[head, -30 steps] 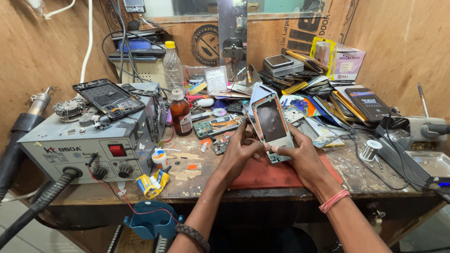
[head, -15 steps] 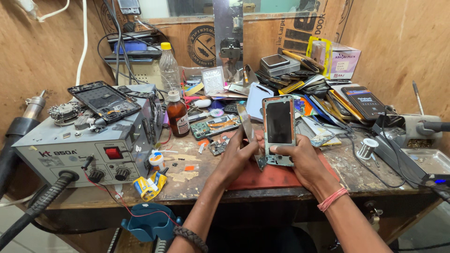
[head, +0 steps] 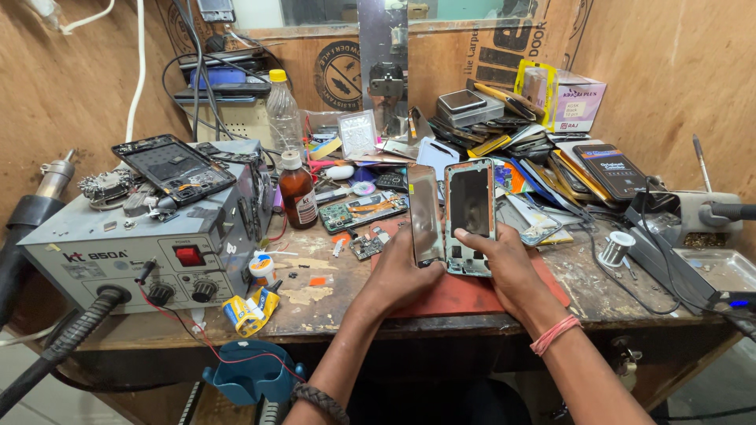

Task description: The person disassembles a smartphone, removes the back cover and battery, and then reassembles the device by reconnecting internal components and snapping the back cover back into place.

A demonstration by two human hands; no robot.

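Observation:
My left hand (head: pixel 400 271) holds a thin dark glass screen panel (head: pixel 424 212) upright by its lower part. My right hand (head: pixel 504 267) grips a phone frame (head: pixel 470 214) with a pale rim and dark inside, standing just right of the panel. The two pieces are side by side, slightly apart, above a red work mat (head: pixel 465 295) on the wooden bench (head: pixel 315 315). A woven band sits on my left wrist and a pink one on my right.
A grey hot-air rework station (head: pixel 134 244) stands at left with a dismantled phone (head: pixel 173 167) on top. A brown bottle (head: pixel 298 193), a clear plastic bottle (head: pixel 283 118), a green circuit board (head: pixel 358 211), a solder spool (head: pixel 616 248) and stacked phones (head: pixel 512 134) crowd the bench.
The screen panel has come away from the phone frame. My left hand now holds it apart to the left, while my right hand keeps the frame upright.

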